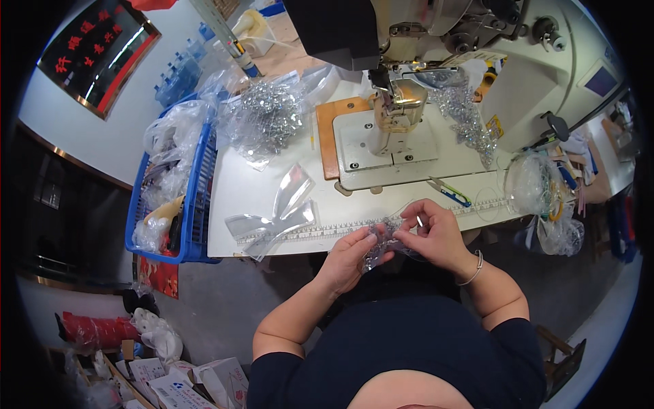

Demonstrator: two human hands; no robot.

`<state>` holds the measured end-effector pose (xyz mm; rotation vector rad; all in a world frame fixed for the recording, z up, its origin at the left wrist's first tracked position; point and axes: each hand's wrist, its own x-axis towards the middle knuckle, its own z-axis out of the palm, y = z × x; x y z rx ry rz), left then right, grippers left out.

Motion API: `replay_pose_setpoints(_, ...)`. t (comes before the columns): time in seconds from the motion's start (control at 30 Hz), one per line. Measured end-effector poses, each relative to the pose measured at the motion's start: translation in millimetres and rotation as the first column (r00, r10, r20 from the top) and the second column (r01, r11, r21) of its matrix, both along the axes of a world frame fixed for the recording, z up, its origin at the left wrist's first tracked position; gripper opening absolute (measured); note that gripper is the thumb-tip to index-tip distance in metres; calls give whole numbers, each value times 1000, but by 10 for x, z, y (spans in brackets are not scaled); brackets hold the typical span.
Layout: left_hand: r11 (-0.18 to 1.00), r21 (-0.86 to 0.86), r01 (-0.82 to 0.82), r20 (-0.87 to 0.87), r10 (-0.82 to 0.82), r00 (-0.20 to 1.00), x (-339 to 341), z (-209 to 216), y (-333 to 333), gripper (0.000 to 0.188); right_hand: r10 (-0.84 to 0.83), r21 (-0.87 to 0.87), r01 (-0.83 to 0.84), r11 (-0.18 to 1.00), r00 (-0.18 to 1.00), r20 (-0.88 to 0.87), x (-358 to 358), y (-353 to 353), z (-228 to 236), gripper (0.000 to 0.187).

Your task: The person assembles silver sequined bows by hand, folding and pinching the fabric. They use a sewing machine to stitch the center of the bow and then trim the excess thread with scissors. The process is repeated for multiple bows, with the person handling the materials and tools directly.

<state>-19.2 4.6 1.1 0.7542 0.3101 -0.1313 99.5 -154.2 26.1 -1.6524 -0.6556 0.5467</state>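
Piece of glittering, silvery-clear material (pixel 372 257) sits between our two hands, just at the near edge of the white surface (pixel 228 184) and in front of our body. Our left hand (pixel 351 259) is mostly closed, its bent fingers and thumb holding the piece from the left. Our right hand (pixel 436 235) is partly closed, thumb and forefinger pinching the piece from the right, the other fingers loosely curled; its exact contact points are too small to tell. A thin silvery bracelet (pixel 471 270) circles our right wrist.

Under and beside our hands, a pale printed measuring scale (pixel 334 230) runs along the near edge. To our left, clear, glossy plastic strips (pixel 285 217) lie crossed over part of it. To our right, small snips with yellow-green and blue handles (pixel 451 193) lie just beyond the scale.

Farther in, we face a white sewing machine bed plate (pixel 351 146) below the metal needle assembly, with an orange-brown board (pixel 328 150) along its left side. A heap of glittering silver pieces (pixel 269 116) rests beyond the strips, and a second glittering silver cluster (pixel 463 112) lies right of the needle. Past the surface's left edge, a blue slatted plastic basket (pixel 195 218) holds crumpled clear bags (pixel 170 136).
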Motion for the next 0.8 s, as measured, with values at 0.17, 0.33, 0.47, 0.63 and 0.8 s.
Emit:
replay_pose_setpoints(0.17,999,-22,-31,-13,31,999,-11,-26,-7,27,-23,-15,24,1000,999,41,-23,4,-7,29)
replay_pose_setpoints(0.33,998,-25,-49,-7,49,999,-3,9,-23,28,-35,-10,35,999,999,20,-22,-8,-41,29)
replay_pose_setpoints(0.47,999,-25,-46,-1,46,999,-5,-11,-23,28,-52,-48,56,997,996,65,-29,-2,-10,30)
replay_pose_setpoints(0.63,997,-20,-69,-15,69,998,-20,-14,-31,28,-78,-75,93,993,980,183,-43,29,14,32)
replay_pose_setpoints(0.8,992,-65,-105,6,106,994,-28,-42,-51,25,-32,-84,53,995,971,237,11,7,30,38)
